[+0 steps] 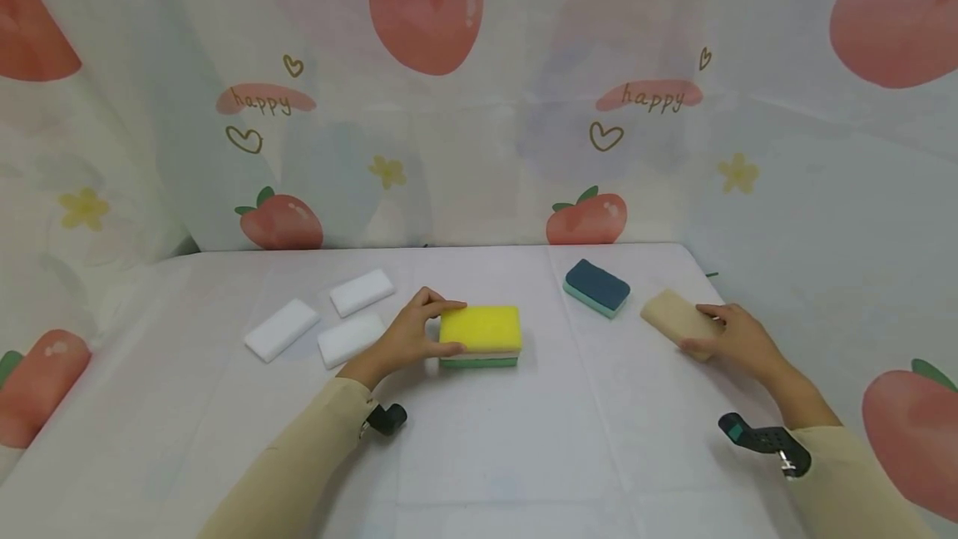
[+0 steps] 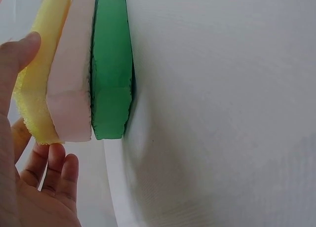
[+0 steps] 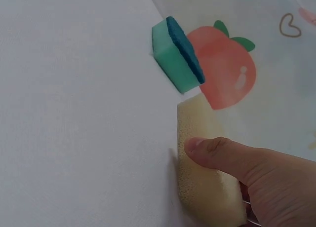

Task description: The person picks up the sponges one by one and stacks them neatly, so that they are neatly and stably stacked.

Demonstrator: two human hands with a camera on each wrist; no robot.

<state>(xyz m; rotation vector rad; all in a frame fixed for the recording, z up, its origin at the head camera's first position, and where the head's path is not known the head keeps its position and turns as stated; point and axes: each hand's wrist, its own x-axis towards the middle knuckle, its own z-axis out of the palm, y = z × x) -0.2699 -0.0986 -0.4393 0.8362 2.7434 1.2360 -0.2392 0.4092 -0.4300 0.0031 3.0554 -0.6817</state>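
Note:
Near the table's middle stands a stack of sponges: a yellow sponge (image 1: pixel 480 328) on top, a pale pink one (image 2: pixel 73 69) between, and a green one (image 2: pixel 112 64) at the bottom. My left hand (image 1: pixel 407 333) pinches the left end of the yellow sponge, thumb on the near side and fingers on the far side. Over at the right, my right hand (image 1: pixel 737 345) grips a beige sponge (image 1: pixel 677 318) by its near right end. In the right wrist view the thumb (image 3: pixel 217 150) presses on the beige sponge's side; the other fingers are mostly hidden behind it.
A sponge with a dark blue top and mint green body (image 1: pixel 596 288) lies between the stack and the beige sponge. Three white blocks (image 1: pixel 282 329) lie left of the stack, one partly behind my left hand. A printed curtain (image 1: pixel 494 156) hangs behind the white-covered table (image 1: pixel 509 456).

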